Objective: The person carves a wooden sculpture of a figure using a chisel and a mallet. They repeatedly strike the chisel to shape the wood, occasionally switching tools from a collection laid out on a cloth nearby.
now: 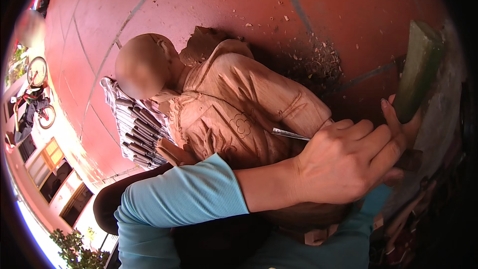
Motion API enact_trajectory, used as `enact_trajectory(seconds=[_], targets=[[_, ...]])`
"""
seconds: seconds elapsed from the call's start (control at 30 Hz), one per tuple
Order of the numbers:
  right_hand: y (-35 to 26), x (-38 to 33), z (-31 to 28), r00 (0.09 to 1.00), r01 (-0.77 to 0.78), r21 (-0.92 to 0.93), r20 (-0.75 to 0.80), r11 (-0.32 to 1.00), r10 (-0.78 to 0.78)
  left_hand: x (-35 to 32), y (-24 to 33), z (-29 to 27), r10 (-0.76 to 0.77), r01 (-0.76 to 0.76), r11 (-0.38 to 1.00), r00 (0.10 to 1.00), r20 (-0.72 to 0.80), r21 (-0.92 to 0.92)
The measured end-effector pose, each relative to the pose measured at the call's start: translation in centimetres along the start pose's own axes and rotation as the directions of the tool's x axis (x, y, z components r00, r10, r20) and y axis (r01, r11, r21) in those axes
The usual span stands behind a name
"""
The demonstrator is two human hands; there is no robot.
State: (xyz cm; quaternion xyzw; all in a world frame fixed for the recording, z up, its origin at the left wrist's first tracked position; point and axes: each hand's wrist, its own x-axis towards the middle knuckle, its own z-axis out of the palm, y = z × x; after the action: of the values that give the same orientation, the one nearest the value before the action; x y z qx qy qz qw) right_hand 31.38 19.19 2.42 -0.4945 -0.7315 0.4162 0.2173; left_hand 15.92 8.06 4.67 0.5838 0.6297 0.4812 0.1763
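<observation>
A carved wooden figure lies on its back before me, its head to the left and folds cut into its robe. A flower outline is drawn on its chest. My left hand is closed around a carving chisel, whose metal blade points left over the figure's chest near its sleeve. The chisel's brown butt end sticks out to the right. Partly hidden behind the left hand, my right hand grips a thick greenish wooden mallet that slants upward.
Several dark-handled carving tools lie in a row on striped cloth left of the figure. Wood chips are scattered over the red tiled floor. A bicycle, a person and a building stand at the far left.
</observation>
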Motion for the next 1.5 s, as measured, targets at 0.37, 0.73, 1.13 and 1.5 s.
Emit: enact_trajectory(seconds=[0.37, 0.73, 1.13, 1.5], targets=[[0.5, 0.7, -0.5, 0.995, 0.037, 0.045, 0.088, 0.998, -0.041, 0.4, -1.6, 0.1, -0.122, 0.133, 0.985, 0.988, -0.099, 0.114], [1.1, 0.5, -0.6, 0.996, 0.041, 0.014, 0.08, 0.999, -0.042, 0.9, -1.9, 0.3, -0.16, 0.181, 0.977, 0.971, -0.179, 0.11], [0.9, 0.6, -0.7, 0.996, -0.038, 0.014, 0.081, 0.999, 0.036, 0.9, -2.0, 0.2, -0.209, 0.227, 0.97, 0.962, -0.177, 0.084], [0.3, 0.9, -1.8, 0.993, -0.087, -0.065, 0.081, 0.994, 0.092, 1.2, -2.3, 0.4, -0.3, 0.327, 0.942, 0.918, -0.259, 0.069]])
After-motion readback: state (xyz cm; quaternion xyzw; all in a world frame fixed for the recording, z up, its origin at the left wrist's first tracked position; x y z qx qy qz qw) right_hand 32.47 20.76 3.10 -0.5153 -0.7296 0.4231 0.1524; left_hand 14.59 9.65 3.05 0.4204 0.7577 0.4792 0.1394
